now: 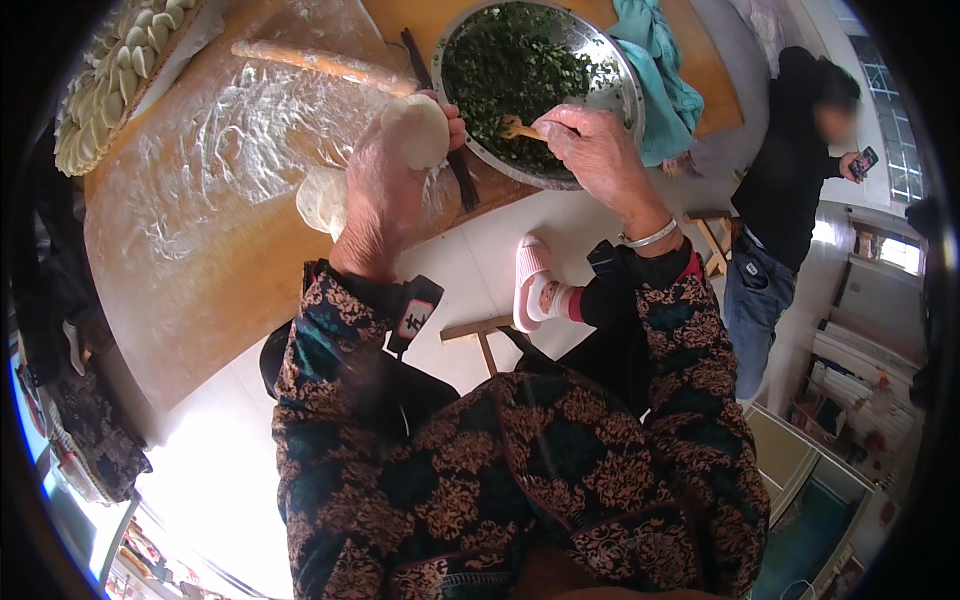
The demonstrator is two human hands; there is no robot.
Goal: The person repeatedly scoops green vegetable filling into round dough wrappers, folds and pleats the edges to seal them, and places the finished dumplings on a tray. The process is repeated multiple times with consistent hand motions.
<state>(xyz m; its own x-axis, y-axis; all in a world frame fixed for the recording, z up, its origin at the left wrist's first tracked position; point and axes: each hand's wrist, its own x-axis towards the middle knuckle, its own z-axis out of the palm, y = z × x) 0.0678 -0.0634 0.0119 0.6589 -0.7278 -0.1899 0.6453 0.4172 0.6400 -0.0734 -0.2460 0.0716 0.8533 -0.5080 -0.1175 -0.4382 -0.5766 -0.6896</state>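
Note:
In my left hand (385, 175) a round, pale dough wrapper (420, 130) rests, with the fingers curled beneath it. My right hand (590, 150) is closed on a small wooden utensil (522, 129), whose tip reaches into a large metal bowl (625, 95) of chopped dark-green leafy mixture (510, 65). More round wrappers (320, 200) lie on the floured board (150, 260) just left of my left hand. Above that hand a floury rolling pin (320, 62) lies across the board, and a long dark stick-like object (463, 185) runs along the bowl's left side.
A tray of shaped dumplings (115, 85) sits at upper left and a teal cloth (660, 100) beside the bowl. At right a person (775, 200) in black holds a phone (863, 163). Below the table are pale flooring, wooden stool legs (480, 335) and a pink-slippered foot (530, 280).

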